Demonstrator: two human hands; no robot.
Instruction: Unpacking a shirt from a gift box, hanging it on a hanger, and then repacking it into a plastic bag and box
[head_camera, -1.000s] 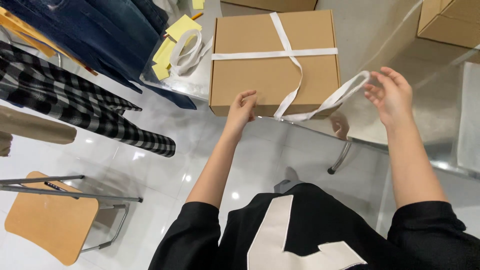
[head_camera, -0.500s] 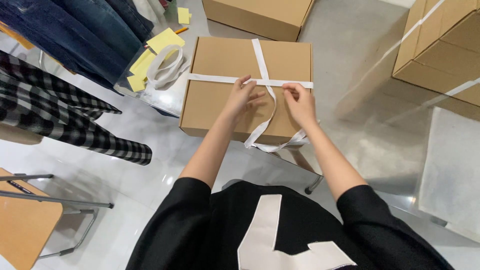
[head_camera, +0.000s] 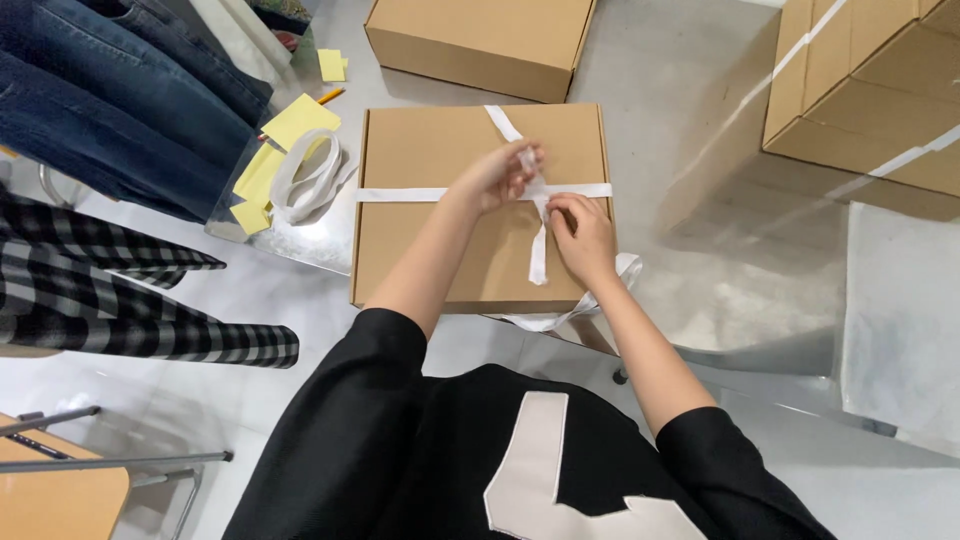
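Head view | both hands' fingers pinch white ribbon (head_camera: 538, 215) atop box (head_camera: 440, 250) | grip seemingly tight

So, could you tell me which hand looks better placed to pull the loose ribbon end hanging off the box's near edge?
Probably the right hand: it rests on the ribbon nearest that tail, while the left hand pinches the ribbon at the crossing on the cardboard box.

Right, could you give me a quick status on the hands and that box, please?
Left hand pinching the white ribbon at the crossing. Right hand pressing it onto the cardboard box. Box shut, ribbon crossed over lid. Ribbon roll lies apart, nothing obstructing.
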